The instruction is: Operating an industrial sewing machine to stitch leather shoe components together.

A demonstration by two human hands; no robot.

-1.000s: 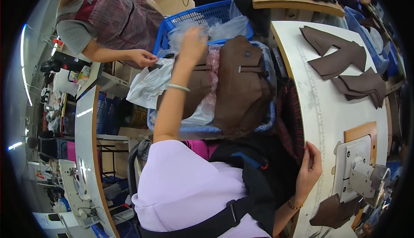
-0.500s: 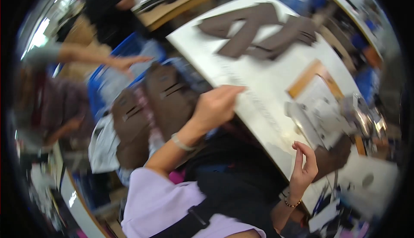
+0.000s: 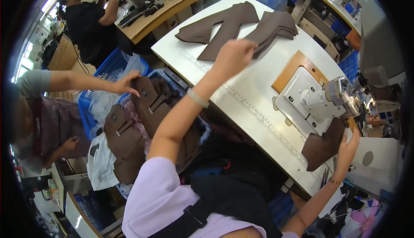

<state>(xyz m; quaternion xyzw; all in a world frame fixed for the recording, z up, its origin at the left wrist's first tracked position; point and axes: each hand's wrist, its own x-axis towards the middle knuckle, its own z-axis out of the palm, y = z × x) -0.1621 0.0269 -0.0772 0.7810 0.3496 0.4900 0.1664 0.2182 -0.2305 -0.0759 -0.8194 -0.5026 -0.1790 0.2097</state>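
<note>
Left hand reached over white table, fingers curled together, touching stacked brown fabric pieces. Right hand pressed brown piece beside sewing machine, fingers spread; piece partly hidden under machine.

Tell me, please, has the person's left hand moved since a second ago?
Yes. The left hand has left the blue basket of brown pieces and now reaches across the white table to the stacked brown pieces.
</note>
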